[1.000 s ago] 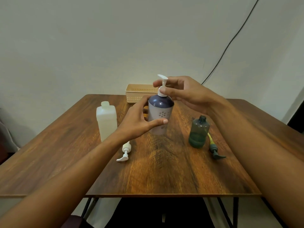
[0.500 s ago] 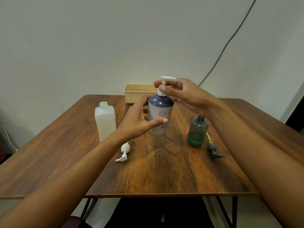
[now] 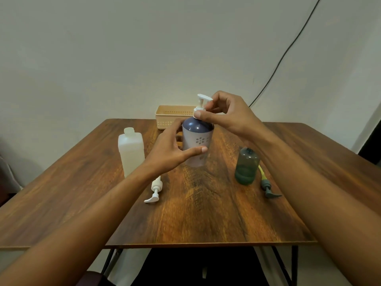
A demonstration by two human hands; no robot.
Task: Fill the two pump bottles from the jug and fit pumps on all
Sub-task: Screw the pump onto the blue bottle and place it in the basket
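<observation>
A white bottle with a dark blue top (image 3: 197, 141) stands mid-table, and my left hand (image 3: 172, 149) wraps its left side. A white pump (image 3: 201, 103) sits in its neck; my right hand (image 3: 227, 114) pinches the pump's collar, thumb in front. A white translucent jug (image 3: 131, 153) with an open neck stands to the left. A loose white pump (image 3: 155, 189) lies in front of the jug. To the right stands an open green bottle (image 3: 247, 166), partly filled, with a grey-green pump with a yellow tube (image 3: 267, 185) lying beside it.
A beige perforated basket (image 3: 172, 115) sits at the far edge of the wooden table (image 3: 195, 213), behind the held bottle. A black cable (image 3: 284, 54) runs down the wall at the right. The table's front edge is near my body.
The pump head has turned, its spout swinging from left toward the right, as my right-hand fingers shifted on the collar. My left hand has kept its hold on the bottle.
</observation>
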